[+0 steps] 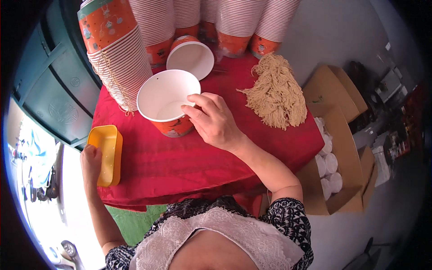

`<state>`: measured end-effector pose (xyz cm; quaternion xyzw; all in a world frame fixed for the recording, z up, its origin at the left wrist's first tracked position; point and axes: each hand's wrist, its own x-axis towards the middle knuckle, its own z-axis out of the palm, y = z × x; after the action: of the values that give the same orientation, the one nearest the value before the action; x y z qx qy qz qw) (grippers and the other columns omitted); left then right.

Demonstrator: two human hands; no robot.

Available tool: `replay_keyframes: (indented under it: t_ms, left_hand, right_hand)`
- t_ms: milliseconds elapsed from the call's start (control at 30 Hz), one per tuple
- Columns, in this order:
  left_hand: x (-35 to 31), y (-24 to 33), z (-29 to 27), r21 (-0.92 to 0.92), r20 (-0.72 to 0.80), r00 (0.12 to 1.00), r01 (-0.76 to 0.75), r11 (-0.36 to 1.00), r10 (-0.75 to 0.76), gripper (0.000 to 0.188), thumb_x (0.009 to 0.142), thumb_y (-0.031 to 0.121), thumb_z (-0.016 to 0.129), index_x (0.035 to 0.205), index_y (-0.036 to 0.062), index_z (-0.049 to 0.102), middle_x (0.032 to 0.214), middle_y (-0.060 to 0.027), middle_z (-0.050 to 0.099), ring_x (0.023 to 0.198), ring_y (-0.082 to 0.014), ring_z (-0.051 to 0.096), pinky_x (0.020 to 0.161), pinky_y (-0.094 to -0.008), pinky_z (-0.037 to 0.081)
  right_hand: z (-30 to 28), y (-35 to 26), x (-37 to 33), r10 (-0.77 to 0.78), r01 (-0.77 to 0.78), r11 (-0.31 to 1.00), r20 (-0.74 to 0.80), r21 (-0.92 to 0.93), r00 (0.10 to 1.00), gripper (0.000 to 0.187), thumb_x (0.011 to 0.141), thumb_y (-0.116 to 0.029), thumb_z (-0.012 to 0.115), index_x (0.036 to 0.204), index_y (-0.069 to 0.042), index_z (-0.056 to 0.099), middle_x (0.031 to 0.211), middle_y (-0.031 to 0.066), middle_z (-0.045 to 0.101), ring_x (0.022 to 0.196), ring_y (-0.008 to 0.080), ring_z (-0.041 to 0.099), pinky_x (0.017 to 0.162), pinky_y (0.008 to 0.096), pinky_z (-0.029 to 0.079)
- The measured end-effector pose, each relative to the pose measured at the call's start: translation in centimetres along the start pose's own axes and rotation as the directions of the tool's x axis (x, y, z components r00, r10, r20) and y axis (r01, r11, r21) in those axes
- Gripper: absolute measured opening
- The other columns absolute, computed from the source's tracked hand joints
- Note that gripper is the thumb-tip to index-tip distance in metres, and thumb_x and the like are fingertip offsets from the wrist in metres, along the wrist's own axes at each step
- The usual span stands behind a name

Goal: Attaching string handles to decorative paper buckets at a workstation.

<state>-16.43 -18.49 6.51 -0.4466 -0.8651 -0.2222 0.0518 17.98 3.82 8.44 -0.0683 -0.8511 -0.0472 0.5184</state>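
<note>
A large white paper tub [153, 96] with an orange printed outside stands mid-table, with a small dark spot high on its inner wall. My right hand [216, 119] is at its right rim, thumb and forefinger drawn together over the opening. Whatever lies between those fingertips, if anything, is too small to make out. At the left table edge, my left hand [91, 159] is closed on the side of a yellow tray [114, 153]; its fingertips are hidden. Small pale specks show on the tray's floor. Behind the upright tub, another paper tub [191, 58] lies on its side.
A tall stack of tubs [119, 63], draped with beige strings, leans at the left. Several more stacks [238, 22] line the back. A heap of beige strings [276, 92] lies on the red cloth [216, 157]. Right of the table, a cardboard box [346, 180] holds white rolls.
</note>
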Motion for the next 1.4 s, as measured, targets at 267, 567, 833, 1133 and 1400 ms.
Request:
replay_keyframes:
  t_ms: [267, 567, 833, 1133, 1400]
  left_hand:
    - [-1.2, 2.0, -2.4, -0.293, -0.227, 0.968, -0.176, 0.94, 0.11, 0.021, 0.089, -0.003, 0.05, 0.107, -0.0029, 0.06, 0.112, -0.0145, 0.06, 0.1, -0.0223, 0.061, 0.082, -0.0305, 0.05]
    - [-3.7, 7.4, -2.1, -0.515, -0.323, 0.923, -0.357, 0.779, 0.209, 0.015, 0.091, -0.004, 0.051, 0.101, -0.0038, 0.062, 0.112, -0.0121, 0.059, 0.105, -0.0196, 0.058, 0.091, -0.0291, 0.046]
    - [-4.8, 10.8, -0.4, -0.524, -0.247, 0.948, -0.307, 0.794, 0.203, 0.009, 0.088, -0.005, 0.054, 0.092, -0.0042, 0.062, 0.103, -0.0123, 0.063, 0.101, -0.0218, 0.061, 0.09, -0.0297, 0.046]
    - [-5.9, 11.8, 0.4, -0.529, -0.207, 0.947, -0.318, 0.787, 0.244, 0.008, 0.086, -0.006, 0.055, 0.089, -0.0036, 0.062, 0.096, -0.0113, 0.064, 0.09, -0.0197, 0.062, 0.081, -0.0287, 0.048]
    - [-6.4, 11.3, 1.1, -0.537, -0.168, 0.958, -0.288, 0.793, 0.234, 0.01, 0.085, -0.007, 0.055, 0.091, -0.0032, 0.062, 0.095, -0.0111, 0.064, 0.088, -0.0196, 0.062, 0.08, -0.0284, 0.048]
  right_hand:
    - [-6.3, 3.5, -7.2, 0.328, -0.306, 0.935, 0.11, -0.182, 0.938, 0.013, 0.079, -0.006, 0.071, 0.088, -0.003, 0.062, 0.09, 0.0091, 0.06, 0.089, 0.0246, 0.057, 0.08, 0.0361, 0.047]
    - [-15.6, 10.8, -16.2, 0.766, -0.742, 0.551, -0.121, -0.383, 0.631, 0.006, 0.083, -0.005, 0.063, 0.088, -0.001, 0.062, 0.087, 0.0143, 0.062, 0.087, 0.0327, 0.059, 0.079, 0.0405, 0.046]
    - [-15.5, 12.1, -16.3, 0.805, -0.783, 0.543, -0.076, -0.303, 0.588, 0.009, 0.083, -0.007, 0.063, 0.088, 0.0, 0.065, 0.087, 0.0167, 0.065, 0.086, 0.0337, 0.062, 0.079, 0.0399, 0.048]
    - [-12.7, 13.9, -14.6, 0.809, -0.78, 0.518, -0.095, -0.351, 0.58, 0.015, 0.085, -0.015, 0.064, 0.084, 0.001, 0.066, 0.083, 0.0193, 0.065, 0.082, 0.0367, 0.061, 0.076, 0.0432, 0.047]
    - [-12.1, 13.3, -13.8, 0.744, -0.686, 0.543, -0.101, -0.484, 0.661, 0.01, 0.083, -0.01, 0.063, 0.079, -0.001, 0.062, 0.093, 0.0188, 0.062, 0.09, 0.0362, 0.058, 0.081, 0.0429, 0.046]
